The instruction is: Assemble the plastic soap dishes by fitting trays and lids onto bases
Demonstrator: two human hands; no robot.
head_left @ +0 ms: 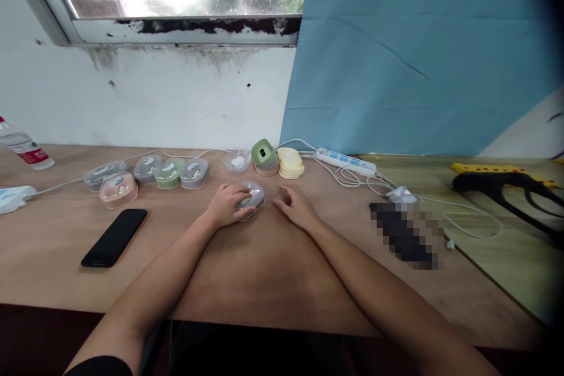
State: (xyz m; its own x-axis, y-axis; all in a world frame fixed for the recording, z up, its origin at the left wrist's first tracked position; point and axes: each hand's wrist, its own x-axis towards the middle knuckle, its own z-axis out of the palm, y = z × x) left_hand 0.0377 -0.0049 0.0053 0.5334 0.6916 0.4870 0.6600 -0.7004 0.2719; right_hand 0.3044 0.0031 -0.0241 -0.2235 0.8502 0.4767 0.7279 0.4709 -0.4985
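My left hand point(228, 205) is closed around the left side of a small grey box with a clear lid point(255, 195), which rests on the table. To the right of that box, my right hand point(298, 208) lies with fingers slightly bent and thumb apart, holding nothing and not touching the box. Behind the hands stand clear plastic lids point(238, 162), an open green case point(263, 154) tilted on top of a pinkish one, and a stack of cream-coloured pieces point(289, 164). Several similar lidded boxes in grey, green point(170, 175) and pink point(118, 190) sit together to the left.
A black phone point(114, 238) lies on the brown table point(264, 282) at left, with a bottle point(32, 154) farther back. At the back right are a white power strip point(346, 162) and looped cables. A pixelated dark item point(403, 235) lies at right.
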